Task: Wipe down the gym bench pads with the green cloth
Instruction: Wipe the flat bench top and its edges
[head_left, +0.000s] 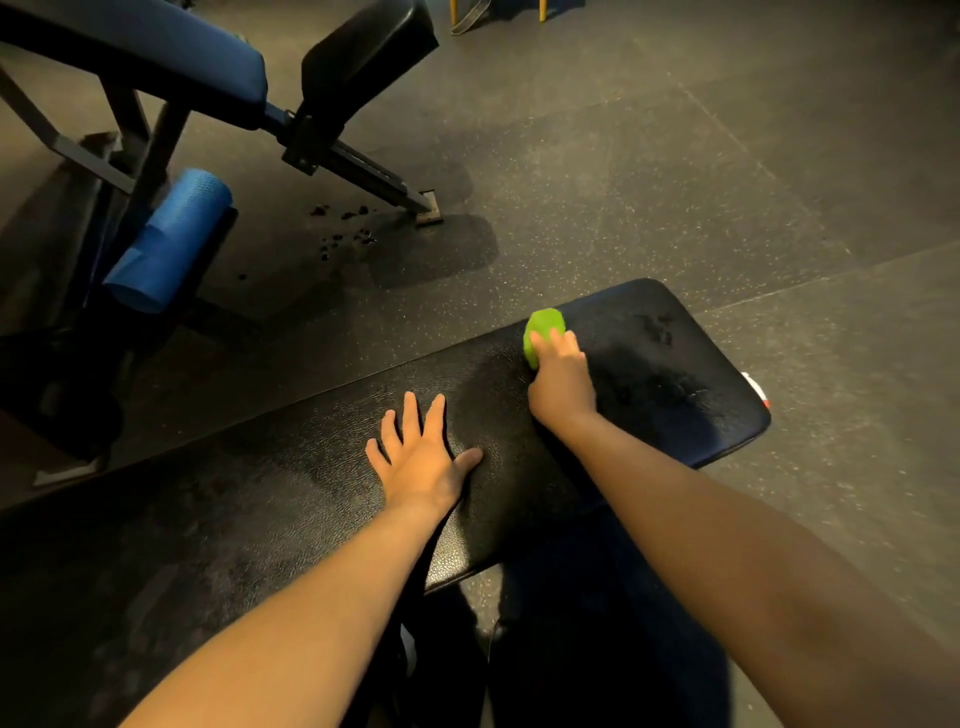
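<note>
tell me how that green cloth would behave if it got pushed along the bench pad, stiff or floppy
Probably floppy: the green cloth sits bunched into a soft wad under the right hand, with no flat edges. It looks light, since the fingers alone press it down. On the grained black bench pad it would likely drag and bunch rather than slide freely.

No text, brand, number or sign can be read anywhere in the view. A small white and red tag (756, 388) shows at the far end of the black bench pad (311, 493), but any print on it is too small and blurred to make out. The blue padded machine (156, 57) at upper left shows no legible marking.
</note>
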